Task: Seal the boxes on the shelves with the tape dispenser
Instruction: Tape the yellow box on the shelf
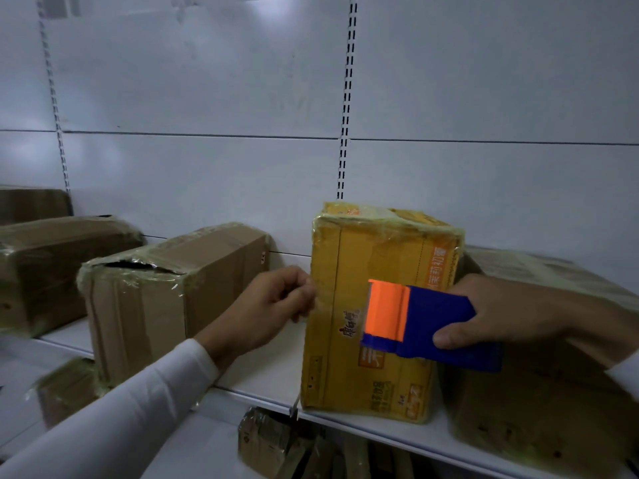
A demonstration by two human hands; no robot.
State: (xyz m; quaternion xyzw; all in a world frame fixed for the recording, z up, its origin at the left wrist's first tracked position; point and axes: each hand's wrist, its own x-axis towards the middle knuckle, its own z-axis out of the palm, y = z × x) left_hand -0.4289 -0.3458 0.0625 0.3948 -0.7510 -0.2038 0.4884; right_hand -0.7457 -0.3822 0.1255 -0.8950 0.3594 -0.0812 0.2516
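My right hand [511, 316] grips the blue tape dispenser [425, 326], thumb curled under its body and fingers wrapped over the top, holding its orange front end against the near face of the yellow box [366, 340]. My left hand [273, 305] is at the left front edge of that same box, fingers curled in with the tips pinched together right at the corner; what they pinch looks like clear tape, though it is too faint against the cardboard for me to be sure. White sleeves cover both my forearms.

The yellow box stands upright on the white shelf [256, 371] between my two hands, printed with orange and brown characters, its top edges wrapped in wrinkled clear tape. Behind and under my right hand sits a large brown box [539, 409], touching or nearly touching the yellow one. To the left of my left hand, a little apart, is a brown box [155, 299] lying lengthwise with a dark gap in its taped upper edge. Further left lies another taped brown box [52, 267], with one more behind it at the frame's edge. Below my left forearm, on the lower shelf, more taped cardboard boxes [269, 444] show dimly.
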